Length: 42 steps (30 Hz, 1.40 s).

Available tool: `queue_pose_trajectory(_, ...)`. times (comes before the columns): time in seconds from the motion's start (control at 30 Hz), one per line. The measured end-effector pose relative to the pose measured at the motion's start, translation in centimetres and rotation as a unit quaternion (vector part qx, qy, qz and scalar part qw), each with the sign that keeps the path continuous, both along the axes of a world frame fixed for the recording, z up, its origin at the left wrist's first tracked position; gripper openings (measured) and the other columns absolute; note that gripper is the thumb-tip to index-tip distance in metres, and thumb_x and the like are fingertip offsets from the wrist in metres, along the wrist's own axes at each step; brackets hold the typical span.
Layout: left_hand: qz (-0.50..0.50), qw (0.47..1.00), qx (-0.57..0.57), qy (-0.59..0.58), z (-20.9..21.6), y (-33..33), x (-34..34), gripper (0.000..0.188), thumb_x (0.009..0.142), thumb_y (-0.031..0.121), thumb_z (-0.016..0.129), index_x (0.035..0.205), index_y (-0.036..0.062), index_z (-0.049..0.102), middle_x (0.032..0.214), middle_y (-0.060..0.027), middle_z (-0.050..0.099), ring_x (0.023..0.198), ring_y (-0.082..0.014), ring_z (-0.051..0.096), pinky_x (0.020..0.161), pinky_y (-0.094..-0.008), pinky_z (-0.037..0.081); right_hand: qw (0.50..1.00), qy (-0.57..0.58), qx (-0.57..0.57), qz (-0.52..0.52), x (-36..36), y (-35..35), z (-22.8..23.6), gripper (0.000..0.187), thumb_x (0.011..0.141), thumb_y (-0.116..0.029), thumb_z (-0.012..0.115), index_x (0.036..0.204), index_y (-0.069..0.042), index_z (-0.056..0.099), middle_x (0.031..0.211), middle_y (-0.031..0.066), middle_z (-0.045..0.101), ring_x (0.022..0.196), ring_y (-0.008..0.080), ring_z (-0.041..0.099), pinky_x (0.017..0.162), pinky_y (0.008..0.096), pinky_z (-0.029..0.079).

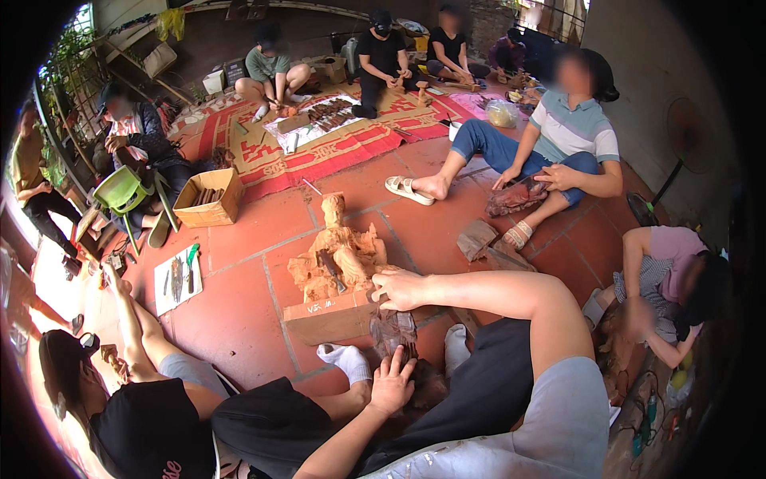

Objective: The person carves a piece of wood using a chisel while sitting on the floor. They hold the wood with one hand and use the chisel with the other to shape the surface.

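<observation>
A dark brown carved wood piece [393, 329] stands between my legs. My left hand [391, 385] grips its lower part, the fingers spread over the surface. At its upper end my right hand [401, 288] is closed with curled fingers; what they hold is hidden. Just beyond is a pale orange wood carving [339, 251] of a figure, on a brown block-shaped base [327, 318]. A dark-handled tool [331, 271] leans on that carving. More dark wood [431, 387] lies beside my left hand, partly hidden.
A white sheet with knives [177, 279] and a cardboard box of wood pieces [209, 198] lie to the left. Several people sit around on the tiled floor [239, 299] and a red patterned mat [319, 164]. Dark wood blocks [479, 239] and a fan [686, 140] are at right.
</observation>
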<state>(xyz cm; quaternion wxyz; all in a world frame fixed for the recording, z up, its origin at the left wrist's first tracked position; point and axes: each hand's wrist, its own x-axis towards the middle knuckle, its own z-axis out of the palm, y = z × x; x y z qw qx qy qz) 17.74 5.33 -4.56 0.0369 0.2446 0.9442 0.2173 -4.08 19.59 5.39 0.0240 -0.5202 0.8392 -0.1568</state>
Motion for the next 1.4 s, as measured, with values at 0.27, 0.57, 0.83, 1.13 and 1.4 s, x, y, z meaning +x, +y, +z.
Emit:
queue_pose_trajectory(0.27, -0.003, 0.999, -0.033, 0.002, 0.3, 0.2, 0.5, 0.071, 0.079, 0.027, 0.069, 0.144, 0.0222, 0.042, 0.158, -0.0171, 0.02, 0.132, -0.0392, 0.037, 0.104, -0.0513, 0.04, 0.992, -0.081, -0.098, 0.008, -0.8, 1.3, -0.6, 0.017, 0.08, -0.023, 0.072, 0.087, -0.01, 0.063, 0.089, 0.0076, 0.056, 0.09, 0.031, 0.057, 0.082, 0.0414, 0.046)
queue_pose_trajectory(0.57, 0.007, 0.999, -0.033, 0.002, 0.0, 0.2, 0.6, 0.07, 0.08, 0.028, 0.069, 0.144, 0.0221, 0.043, 0.158, -0.017, 0.02, 0.131, -0.0419, 0.036, 0.104, -0.0518, 0.039, 0.991, -0.119, -0.039, 0.048, -2.5, 0.9, -0.2, 0.025, 0.079, -0.023, 0.075, 0.095, -0.008, 0.062, 0.094, 0.0101, 0.062, 0.094, 0.0331, 0.061, 0.081, 0.0442, 0.048)
queue_pose_trajectory(0.83, 0.003, 1.0, -0.024, 0.01, 0.0, 0.4, 0.5, 0.068, 0.08, 0.028, 0.069, 0.143, 0.0218, 0.044, 0.158, -0.0166, 0.019, 0.131, -0.0398, 0.036, 0.104, -0.0519, 0.039, 0.986, -0.13, -0.097, 0.04, -2.0, 1.6, -0.5, 0.019, 0.079, -0.021, 0.073, 0.076, -0.009, 0.059, 0.089, 0.0051, 0.053, 0.085, 0.0272, 0.054, 0.08, 0.0405, 0.045)
queue_pose_trajectory(1.13, 0.001, 1.0, -0.018, 0.001, 0.3, 0.3, 0.4, 0.068, 0.08, 0.028, 0.069, 0.143, 0.0218, 0.043, 0.157, -0.0163, 0.019, 0.131, -0.0393, 0.035, 0.104, -0.0511, 0.04, 0.99, -0.119, -0.069, 0.038, -2.3, 1.7, 0.0, 0.025, 0.077, -0.023, 0.077, 0.089, -0.009, 0.059, 0.088, 0.0059, 0.062, 0.091, 0.0284, 0.06, 0.082, 0.041, 0.048)
queue_pose_trajectory(1.4, 0.0, 1.0, -0.016, 0.001, 0.5, 0.2, 0.4, 0.068, 0.08, 0.027, 0.069, 0.143, 0.0215, 0.044, 0.157, -0.0165, 0.021, 0.13, -0.0397, 0.038, 0.104, -0.0501, 0.039, 0.994, -0.058, -0.08, 0.037, -1.9, 1.4, 0.0, 0.016, 0.08, -0.021, 0.073, 0.078, -0.011, 0.06, 0.09, 0.0065, 0.056, 0.087, 0.0279, 0.057, 0.078, 0.0394, 0.048)
